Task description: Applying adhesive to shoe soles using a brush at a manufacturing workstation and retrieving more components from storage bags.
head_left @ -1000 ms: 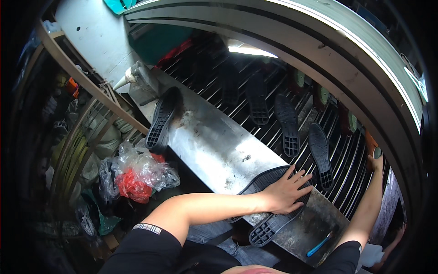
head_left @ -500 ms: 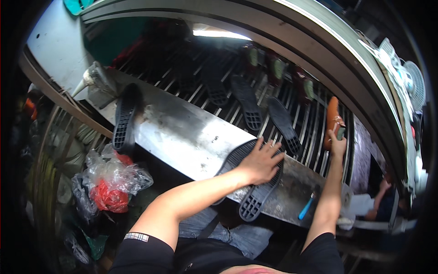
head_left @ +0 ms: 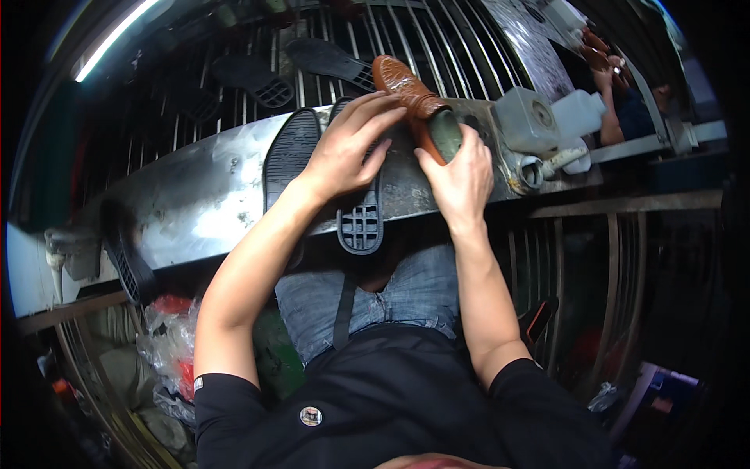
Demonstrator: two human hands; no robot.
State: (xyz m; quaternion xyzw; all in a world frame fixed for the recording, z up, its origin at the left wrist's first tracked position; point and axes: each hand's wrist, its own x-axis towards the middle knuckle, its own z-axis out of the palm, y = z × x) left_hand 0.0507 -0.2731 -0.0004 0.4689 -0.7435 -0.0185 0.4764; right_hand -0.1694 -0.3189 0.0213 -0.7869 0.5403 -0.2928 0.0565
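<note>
My right hand [head_left: 462,176] grips the heel end of a brown leather shoe [head_left: 400,82]. A green shoe last [head_left: 446,134] fills its opening, and the toe points away from me. My left hand [head_left: 351,144] is open, fingers stretched toward the side of the shoe; I cannot tell whether the fingertips touch it. Below that hand lies a black shoe sole [head_left: 361,230], its gridded heel sticking out past the metal ledge [head_left: 211,176]. Another black sole [head_left: 287,156] rests to its left, partly covered by my wrist.
Beyond the ledge, several black soles [head_left: 258,80] lie on a rack of metal bars [head_left: 422,47]. One more sole [head_left: 125,250] is at the far left. White plastic containers [head_left: 525,119] stand at the right. Another person's hand [head_left: 605,76] shows at upper right. Plastic bags [head_left: 168,344] hang lower left.
The brown shoe has come from the rack toward me in my right hand. My left hand has lifted from the soles and moved to the shoe. The view has turned right.
</note>
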